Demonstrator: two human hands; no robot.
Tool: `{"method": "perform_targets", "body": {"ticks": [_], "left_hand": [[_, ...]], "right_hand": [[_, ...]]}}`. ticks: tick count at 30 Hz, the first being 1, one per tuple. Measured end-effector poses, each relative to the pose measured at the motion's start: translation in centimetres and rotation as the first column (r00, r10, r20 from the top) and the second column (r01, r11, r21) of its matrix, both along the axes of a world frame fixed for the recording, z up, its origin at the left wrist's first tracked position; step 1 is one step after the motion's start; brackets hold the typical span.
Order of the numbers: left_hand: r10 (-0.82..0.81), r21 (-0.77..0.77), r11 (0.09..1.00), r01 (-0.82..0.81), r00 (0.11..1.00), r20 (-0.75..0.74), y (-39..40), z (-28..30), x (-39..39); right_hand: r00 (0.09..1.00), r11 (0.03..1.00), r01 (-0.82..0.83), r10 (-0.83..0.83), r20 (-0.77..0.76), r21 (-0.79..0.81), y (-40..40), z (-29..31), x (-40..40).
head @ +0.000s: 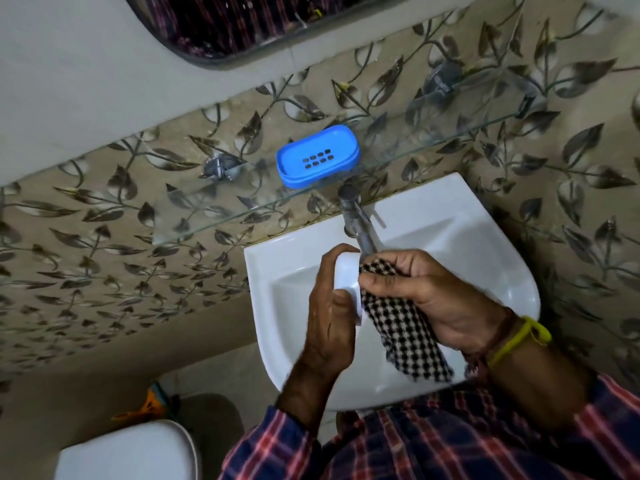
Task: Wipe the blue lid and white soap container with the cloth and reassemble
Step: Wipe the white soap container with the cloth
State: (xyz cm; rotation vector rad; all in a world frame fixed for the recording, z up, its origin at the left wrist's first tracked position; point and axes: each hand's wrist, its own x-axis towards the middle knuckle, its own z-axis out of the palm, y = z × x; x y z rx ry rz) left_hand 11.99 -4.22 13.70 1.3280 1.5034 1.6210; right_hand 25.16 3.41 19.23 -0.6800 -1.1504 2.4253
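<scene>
White soap container (349,278) stands on edge above the sink (498,258), long axis near vertical, left hand (329,306) fingers grasping it; right hand (433,296) fingers clench the cloth (401,327) against it. Blue lid (318,156) lies flat on the glass shelf (214,216).

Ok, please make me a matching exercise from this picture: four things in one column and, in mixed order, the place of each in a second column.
Things:
1. blue plastic lid with drain holes
2. white plastic soap container
3. black-and-white checked cloth
4. metal tap

Places:
A. in the grip of the left hand, over the white ceramic sink
B. fixed at the back edge of the sink
C. lying on the glass wall shelf
D. in the right hand, pressed against the container

Pairs: 1-C, 2-A, 3-D, 4-B
</scene>
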Motion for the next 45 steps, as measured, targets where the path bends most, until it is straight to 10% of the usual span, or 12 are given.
{"method": "perform_targets", "body": {"ticks": [10,15,19,27,29,32,34,45], "left_hand": [[0.026,-0.149,0.988,0.027,0.94,0.341,0.0,0.7,-0.5],[0.11,-0.244,0.97,0.01,0.875,0.472,0.4,1.4,-0.5],[0.224,-0.354,0.935,-0.026,0.816,0.533,0.8,1.6,-0.7],[0.387,-0.511,0.857,-0.064,0.735,0.557,0.9,3.3,-1.2],[0.365,-0.481,0.877,-0.015,0.674,0.643,0.9,3.3,-1.8],[0.302,-0.448,0.89,0.083,0.629,0.717,0.4,2.8,-3.3],[0.244,-0.442,0.88,0.174,0.633,0.735,-0.2,2.5,-3.4],[0.194,-0.386,0.908,0.163,0.653,0.732,-0.3,0.6,2.2]], "right_hand": [[1.0,0.911,0.014,-0.02,0.009,0.412,-0.6,0.7,-1.5],[0.977,0.58,-0.141,-0.05,0.208,0.802,-1.4,0.0,-1.7],[0.958,0.531,-0.174,-0.103,0.267,0.829,-1.6,-0.2,-1.7],[0.886,0.029,-0.42,-0.202,0.417,0.907,-3.3,-0.7,-0.6],[0.885,0.08,-0.403,-0.22,0.411,0.912,-2.5,-0.3,-0.5],[0.93,0.562,-0.123,-0.223,0.293,0.818,-0.9,0.6,0.4],[0.916,0.702,0.037,-0.309,0.257,0.711,-0.2,0.9,1.1],[0.717,0.268,-0.079,-0.654,0.241,0.96,-3.4,0.7,-2.4]]}}
